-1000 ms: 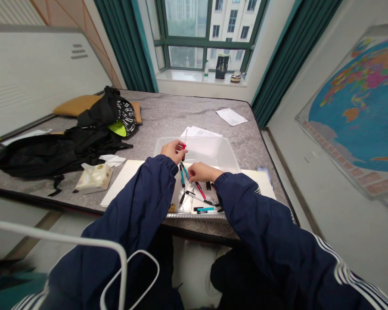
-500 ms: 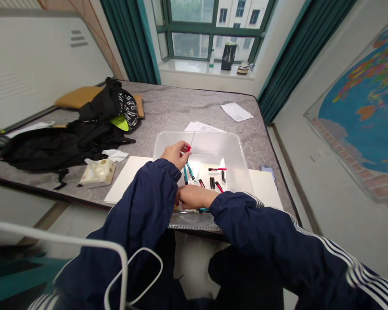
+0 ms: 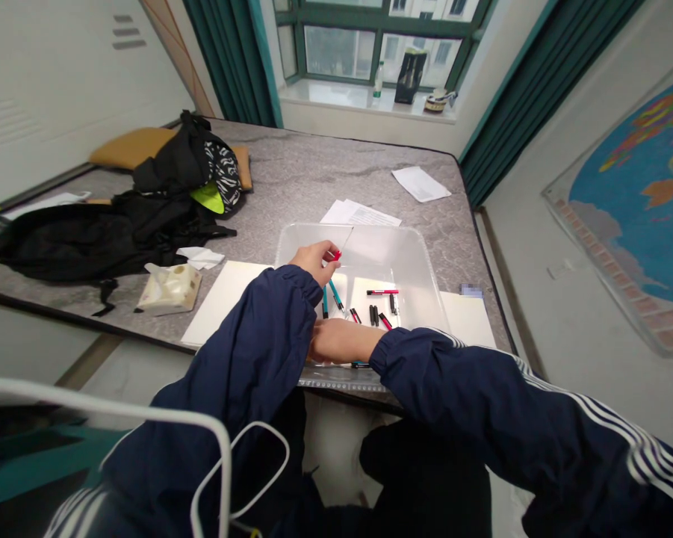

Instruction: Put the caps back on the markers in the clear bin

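My left hand [image 3: 317,259] is over the left side of a clear plastic bin [image 3: 420,258], its fingers closed on a thin tool with a red handle [image 3: 337,255] and a slim shaft pointing up and away. Lower in the bin, my right hand [image 3: 336,341] reaches leftward under my left forearm, its fingers mostly hidden by the sleeve. Between and right of my hands lie teal pens [image 3: 336,294], a red pen [image 3: 383,292], short black pieces [image 3: 373,315] and a red and black piece [image 3: 385,321].
Cream boards [image 3: 470,317] stick out on both sides of the bin. Papers [image 3: 420,184] lie farther back. At the left are a black backpack [image 3: 90,243], a cap [image 3: 222,175] and a tissue pack [image 3: 171,289]. A white tube [image 3: 117,407] crosses the lower left.
The view has shifted slightly. My left hand still holds the red-handled tool, and my right hand stays low in the bin, now a little more hidden by the left sleeve.
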Demonstrator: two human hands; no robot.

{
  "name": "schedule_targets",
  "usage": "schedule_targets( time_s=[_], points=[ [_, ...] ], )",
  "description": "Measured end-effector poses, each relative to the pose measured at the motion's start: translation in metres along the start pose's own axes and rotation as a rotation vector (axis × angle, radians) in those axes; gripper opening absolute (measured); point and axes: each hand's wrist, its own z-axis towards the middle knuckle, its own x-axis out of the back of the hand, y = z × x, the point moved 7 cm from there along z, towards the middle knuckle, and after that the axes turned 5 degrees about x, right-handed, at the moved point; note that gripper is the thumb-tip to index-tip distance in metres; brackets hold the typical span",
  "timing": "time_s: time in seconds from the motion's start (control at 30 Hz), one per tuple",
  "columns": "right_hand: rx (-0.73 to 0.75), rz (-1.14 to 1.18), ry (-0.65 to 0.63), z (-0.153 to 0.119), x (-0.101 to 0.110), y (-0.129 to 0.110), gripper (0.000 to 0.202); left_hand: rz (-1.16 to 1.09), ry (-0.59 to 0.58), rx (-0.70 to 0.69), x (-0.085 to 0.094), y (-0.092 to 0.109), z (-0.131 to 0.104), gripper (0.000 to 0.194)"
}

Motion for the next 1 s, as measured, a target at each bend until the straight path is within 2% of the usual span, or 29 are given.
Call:
schedule_targets(
  time_s=[0.1, 0.17, 0.23, 0.37, 0.47, 0.57, 0.73, 1.0],
  points=[
    [-0.013, 0.1, -0.031, 0.001, 0.007, 0.006, 0.012, -0.017, 0.003, 0.005, 0.0, -0.001, 0.003, 0.018],
    [-0.081, 0.243, 0.001, -0.004, 0.021, 0.022, 0.012, -0.03, 0.014, 0.015, 0.001, -0.002, 0.005, 0.018],
    [-0.214, 0.342, 0.165, -0.019, 0.044, 0.049, 0.011, -0.04, 0.024, 0.024, 0.001, -0.002, 0.007, 0.018],
    [-0.511, 0.407, 0.656, -0.074, 0.087, 0.109, 0.009, -0.031, 0.021, 0.022, 0.001, -0.002, 0.009, 0.019],
    [-0.702, 0.431, 0.974, -0.112, 0.098, 0.137, 0.019, -0.006, 0.001, 0.034, -0.002, -0.005, 0.012, 0.018],
    [-0.734, 0.507, 1.138, -0.127, 0.098, 0.147, 0.024, 0.034, -0.057, 0.036, -0.01, -0.008, 0.013, 0.017],
    [-0.736, 0.564, 1.262, -0.132, 0.095, 0.153, 0.029, 0.081, -0.113, 0.051, -0.016, -0.014, 0.014, 0.015],
    [-0.73, 0.564, 1.179, -0.125, 0.089, 0.151, 0.027, 0.127, -0.116, 0.036, -0.016, -0.013, 0.014, 0.016]
  ],
)
